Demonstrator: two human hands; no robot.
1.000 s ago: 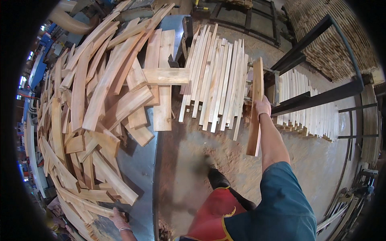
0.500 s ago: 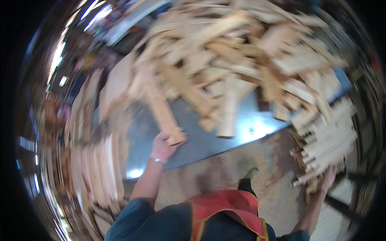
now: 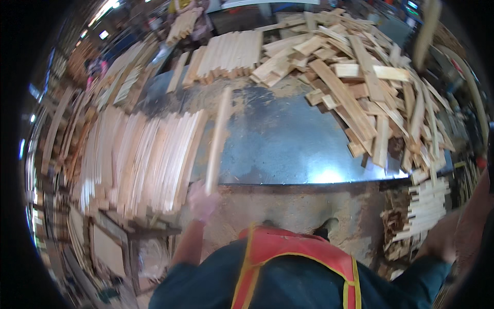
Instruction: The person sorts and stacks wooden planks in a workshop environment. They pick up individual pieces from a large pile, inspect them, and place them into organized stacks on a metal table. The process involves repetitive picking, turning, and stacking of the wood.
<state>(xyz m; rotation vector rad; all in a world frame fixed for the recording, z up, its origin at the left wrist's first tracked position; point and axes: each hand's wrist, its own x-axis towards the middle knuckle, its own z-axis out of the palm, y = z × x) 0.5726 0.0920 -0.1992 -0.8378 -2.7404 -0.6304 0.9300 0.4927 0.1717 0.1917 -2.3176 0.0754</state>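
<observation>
My left hand (image 3: 202, 202) is closed round the near end of a long, narrow wooden strip (image 3: 218, 139). The strip is blurred by motion and tilts over the table's front edge, pointing away from me. Just left of it lies a row of similar strips (image 3: 149, 159), side by side. My right forearm (image 3: 437, 238) is bent up at the right rim, near a stack of pale strips (image 3: 426, 208). A pinkish blurred shape fills the rim there; the fingers of my right hand cannot be made out.
A dark, shiny metal table (image 3: 267, 149) stretches before me. A jumbled heap of wood pieces (image 3: 355, 92) covers its right side. At the back, more strips lie in a row (image 3: 231, 54). Beyond, another person (image 3: 193, 15) stands by a wood bundle (image 3: 184, 26). A wooden frame (image 3: 128, 242) stands lower left.
My view has swung left. My left hand has brought a wooden strip away from the heap to beside the left row. My right hand has left the pale stack and risen to the right rim.
</observation>
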